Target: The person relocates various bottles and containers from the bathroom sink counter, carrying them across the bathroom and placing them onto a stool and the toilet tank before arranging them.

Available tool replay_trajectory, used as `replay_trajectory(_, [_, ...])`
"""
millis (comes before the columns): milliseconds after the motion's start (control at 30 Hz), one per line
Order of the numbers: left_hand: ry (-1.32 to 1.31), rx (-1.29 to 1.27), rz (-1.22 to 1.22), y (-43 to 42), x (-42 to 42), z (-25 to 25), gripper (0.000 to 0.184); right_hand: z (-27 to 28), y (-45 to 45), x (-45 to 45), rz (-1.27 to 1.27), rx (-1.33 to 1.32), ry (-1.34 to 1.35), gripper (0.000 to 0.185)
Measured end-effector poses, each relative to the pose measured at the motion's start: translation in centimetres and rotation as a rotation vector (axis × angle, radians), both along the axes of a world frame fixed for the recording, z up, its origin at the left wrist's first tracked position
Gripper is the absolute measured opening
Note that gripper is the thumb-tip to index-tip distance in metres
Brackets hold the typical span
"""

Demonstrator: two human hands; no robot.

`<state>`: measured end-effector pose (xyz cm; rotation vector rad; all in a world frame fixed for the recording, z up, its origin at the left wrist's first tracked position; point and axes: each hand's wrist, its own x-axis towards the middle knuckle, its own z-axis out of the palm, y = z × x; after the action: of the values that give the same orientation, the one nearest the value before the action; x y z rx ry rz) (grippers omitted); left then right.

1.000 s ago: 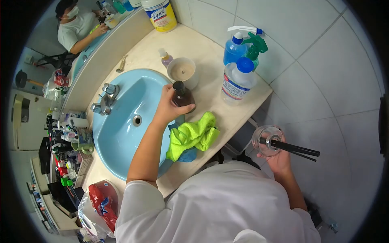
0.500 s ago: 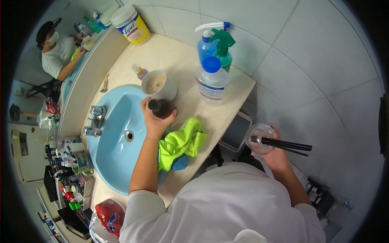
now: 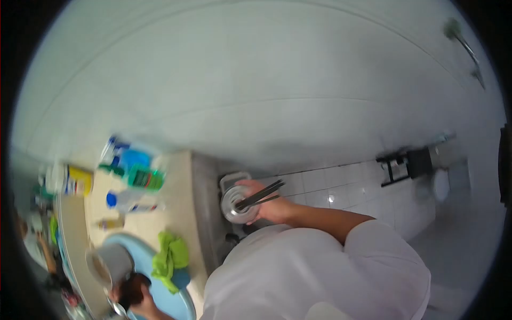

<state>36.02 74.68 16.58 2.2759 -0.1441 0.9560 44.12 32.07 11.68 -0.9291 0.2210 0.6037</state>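
At the lower left, my left hand (image 3: 144, 308) is wrapped round a dark brown bottle (image 3: 133, 288) above the blue sink (image 3: 181, 308), blurred by motion. Beside the bottle is a white cup (image 3: 118, 257) with beige contents, perhaps a candle. My right hand (image 3: 272, 209), near the middle, grips a clear glass jar (image 3: 232, 205) from its side, out past the counter's edge. Several thin black sticks (image 3: 262, 195) poke out of the jar. A bright green cloth (image 3: 169, 258) lies bunched by the sink, over a blue cloth (image 3: 181, 278).
The counter (image 3: 178, 192) carries a green spray bottle (image 3: 145, 178), a clear bottle with a blue cap (image 3: 130, 202), a small yellowish bottle (image 3: 110, 223) and a wipes tub (image 3: 72, 180). Further right are the tiled floor (image 3: 341, 184), a black stool (image 3: 408, 164) and a shower head (image 3: 453, 29).
My view has swung to the right, so the sink and counter now sit at the lower left and more floor and wall show. Both hands keep hold of the same things.
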Motion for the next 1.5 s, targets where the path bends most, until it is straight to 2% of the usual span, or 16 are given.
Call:
replay_trajectory(33, [0.029,0.042,0.099,1.2,-0.5,0.3,0.075,0.6,-1.3,-0.6,-0.022,0.034,0.036,0.047])
replay_trajectory(67, [0.008,0.041,0.034,0.0,-1.4,2.2,0.075,-0.4,-2.4,-1.4,-0.066,0.098,0.004,0.046])
replay_trajectory(133, [0.374,0.182,0.077,-4.3,-3.4,6.0,0.072,0.5,-5.6,-3.1,-0.135,0.113,-0.026,0.045])
replay_trajectory(167, [0.412,0.192,0.043,-6.3,-3.6,7.0,0.071,0.9,-7.1,-4.2,-0.136,0.131,-0.033,0.044])
replay_trajectory(200, [0.402,0.191,-0.012,-8.5,-3.0,7.3,0.071,-0.6,-8.4,-5.1,-0.177,0.132,-0.068,0.051])
replay_trajectory(500, [0.297,0.069,-0.614,-28.0,2.1,6.1,0.069,0.5,-21.9,-17.3,-0.681,-0.076,0.040,0.049])
replay_trajectory(733, [0.322,-0.056,-1.137,-43.4,5.2,4.2,0.068,-2.4,-31.1,-29.8,-1.156,-0.002,0.018,0.050])
replay_trajectory(800, [0.348,-0.086,-1.264,-47.4,5.8,3.9,0.067,-1.2,-32.4,-32.6,-1.382,-0.025,0.101,0.053])
replay_trajectory(933, [0.411,-0.083,-1.492,-55.6,6.2,3.2,0.067,-1.2,-34.0,-36.7,-1.620,-0.033,0.055,0.050])
replay_trajectory(1033, [0.619,-0.202,-1.510,-62.9,4.8,3.3,0.065,-1.5,-35.3,-38.6,-1.811,-0.045,0.071,0.048])
replay_trajectory(1100, [0.576,-0.081,-1.618,-67.1,5.6,2.5,0.061,-1.3,-35.8,-39.5,-1.975,-0.042,0.088,0.052])
replay_trajectory(1167, [0.346,-0.032,-1.758,-72.1,6.0,1.4,0.059,-1.0,-36.4,-40.6,-2.090,-0.075,0.156,0.049])
replay_trajectory(1267, [0.301,-0.008,-1.908,-79.1,5.0,1.8,0.058,-1.6,-36.2,-43.4,-2.265,-0.026,0.046,0.041])
replay_trajectory(1333, [0.065,0.232,-1.974,-83.0,4.7,1.7,0.062,-1.3,-35.9,-44.8,-2.370,-0.033,0.080,0.040])
replay_trajectory(1400, [0.145,0.171,-2.060,-86.6,3.5,0.6,0.061,-1.2,-35.1,-45.5,-2.520,-0.079,0.194,0.047])
replay_trajectory(1500, [0.298,0.101,-2.164,-91.6,0.2,0.1,0.059,-1.4,-34.1,-46.8,-2.737,0.030,0.264,0.041])
